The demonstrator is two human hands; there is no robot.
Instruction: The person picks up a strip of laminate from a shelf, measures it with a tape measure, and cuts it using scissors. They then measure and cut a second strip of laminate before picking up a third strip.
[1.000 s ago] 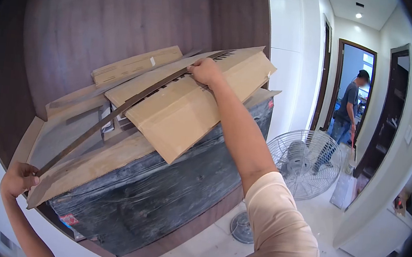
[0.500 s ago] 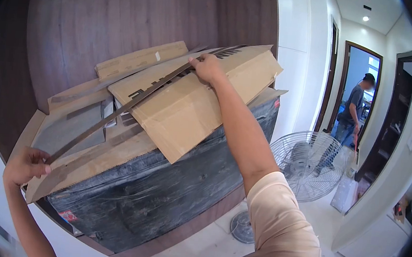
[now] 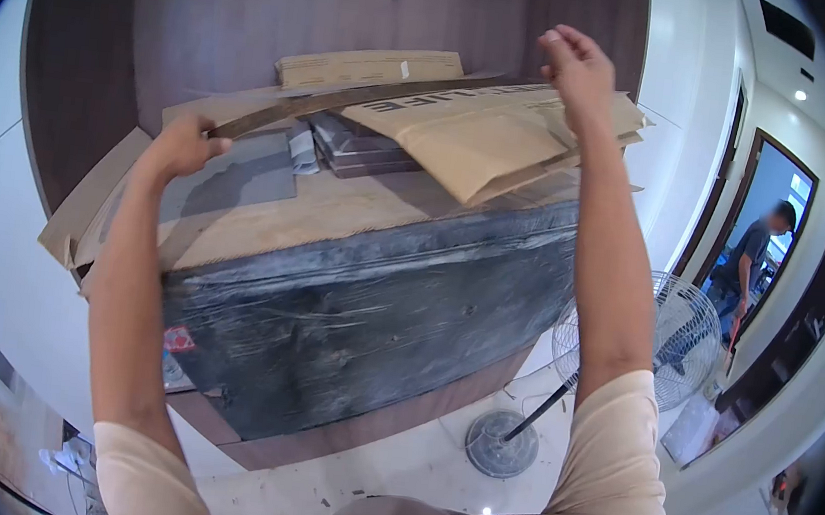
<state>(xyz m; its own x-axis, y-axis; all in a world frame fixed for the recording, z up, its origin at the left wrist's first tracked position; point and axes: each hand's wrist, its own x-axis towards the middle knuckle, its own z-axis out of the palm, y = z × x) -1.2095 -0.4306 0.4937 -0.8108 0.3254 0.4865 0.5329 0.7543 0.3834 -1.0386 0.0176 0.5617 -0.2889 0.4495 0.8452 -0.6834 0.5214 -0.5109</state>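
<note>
My left hand point(image 3: 183, 146) pinches the near-left end of a long thin brown strip point(image 3: 318, 102), which runs back to the right over the cardboard. Raised above the right end of the printed cardboard sheet point(image 3: 485, 140) is my right hand point(image 3: 581, 66), its fingers curled together; whether it holds anything is too unclear to tell. Under the sheet lie stacked dark panels point(image 3: 369, 149) beside a grey flat piece point(image 3: 230, 176). All this rests on a large box wrapped in black plastic point(image 3: 365, 323).
A folded carton point(image 3: 367, 69) leans on the brown wood panel point(image 3: 288, 3). On the right are a stand fan point(image 3: 640, 337) and, by a doorway, another person point(image 3: 749, 263) holding something reddish. Debris lies on the white floor point(image 3: 306, 503).
My right hand has left the strip and risen to the right. My left hand, with the strip's end, has moved up and right. The cardboard sheet sits further back, showing the dark panels.
</note>
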